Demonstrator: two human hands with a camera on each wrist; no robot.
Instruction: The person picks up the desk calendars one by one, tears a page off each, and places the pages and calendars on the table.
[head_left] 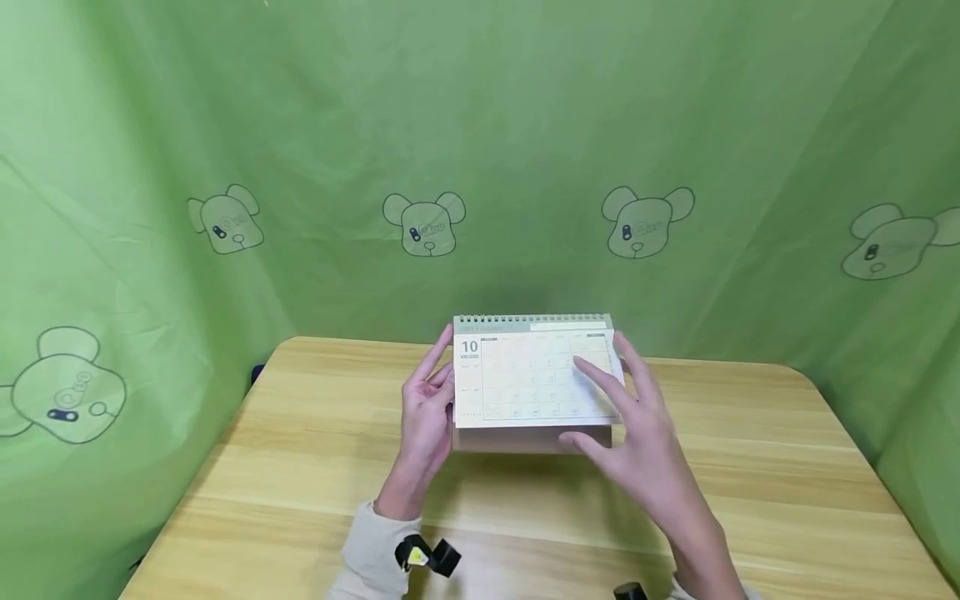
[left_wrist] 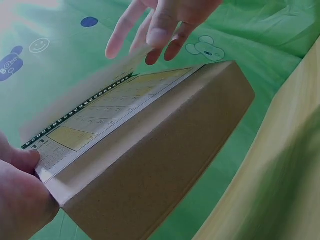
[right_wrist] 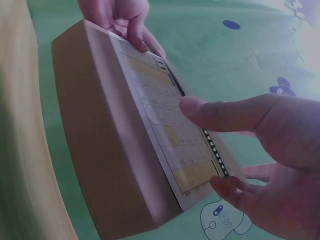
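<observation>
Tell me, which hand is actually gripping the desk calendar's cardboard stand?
The left hand: it grips the desk calendar at one end of its cardboard stand. The right hand, at the opposite end, is spread, not wrapped round it.

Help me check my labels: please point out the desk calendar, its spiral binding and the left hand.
Desk calendar (head_left: 525, 379): head view, on the middle of its facing page.
Spiral binding (head_left: 532, 317): head view, on its row of rings.
Left hand (head_left: 426, 419): head view, on the middle of the hand.
</observation>
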